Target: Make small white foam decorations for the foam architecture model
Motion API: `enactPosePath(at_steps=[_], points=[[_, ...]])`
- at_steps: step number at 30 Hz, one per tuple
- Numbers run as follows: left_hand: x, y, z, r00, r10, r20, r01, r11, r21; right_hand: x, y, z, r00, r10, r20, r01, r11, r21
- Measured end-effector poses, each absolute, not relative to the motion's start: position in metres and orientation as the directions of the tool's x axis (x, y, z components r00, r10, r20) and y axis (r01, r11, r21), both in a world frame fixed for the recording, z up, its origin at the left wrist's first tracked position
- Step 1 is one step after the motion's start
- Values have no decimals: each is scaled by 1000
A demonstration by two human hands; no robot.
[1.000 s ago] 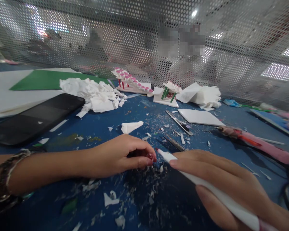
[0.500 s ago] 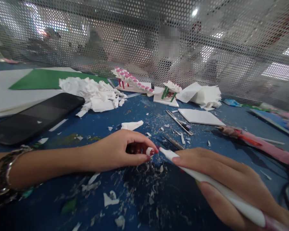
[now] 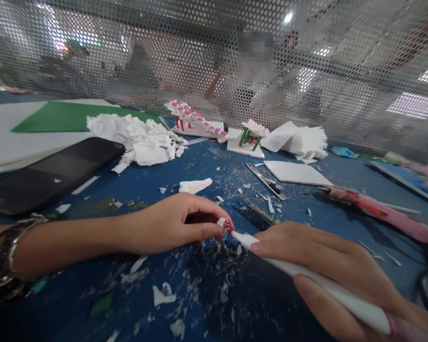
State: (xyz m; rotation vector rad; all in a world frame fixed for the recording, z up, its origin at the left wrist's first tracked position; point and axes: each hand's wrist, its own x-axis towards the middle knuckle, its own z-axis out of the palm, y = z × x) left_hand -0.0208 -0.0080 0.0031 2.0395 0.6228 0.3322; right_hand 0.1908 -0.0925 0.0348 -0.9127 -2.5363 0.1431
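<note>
Between the thumb and fingertips of my left hand is a small white piece with dark red markings. My right hand is closed around a white pen-shaped tool, and its narrow tip meets the red-marked piece or lies right against it. Red colour shows on my left fingertips. Just beyond my right fingers, dark metal tweezers lie on the blue table. A second pair of tweezers lies behind them. White scraps are scattered below my hands.
A black phone lies at left, by crumpled white tissue and green paper. Small models with pink-topped pieces and green posts stand at the back. A pink-handled tool lies right. Behind is a perforated metal screen.
My right hand has moved slightly left and down, bringing the tool's tip from just apart to the small piece. My left hand stays almost in place, still pinching it.
</note>
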Motion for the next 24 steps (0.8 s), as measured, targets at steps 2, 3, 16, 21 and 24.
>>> enactPosePath(at_steps=[2, 3, 16, 21, 24], points=[[-20, -9, 4, 837, 546, -20, 285, -405, 869, 191, -93, 35, -676, 641, 364, 596, 766, -241], [-20, -9, 4, 838, 545, -21, 280, -397, 874, 191, -93, 35, -673, 645, 363, 601, 762, -239], [-19, -9, 5, 847, 531, -23, 269, -391, 880, 191, -92, 34, -680, 634, 368, 595, 770, -229], [-18, -9, 6, 851, 524, -34, 267, -377, 887, 184, -91, 35, -692, 562, 452, 558, 815, -158], [-18, -9, 7, 852, 523, -29, 267, -386, 883, 182, -91, 35, -672, 547, 499, 568, 813, -127]])
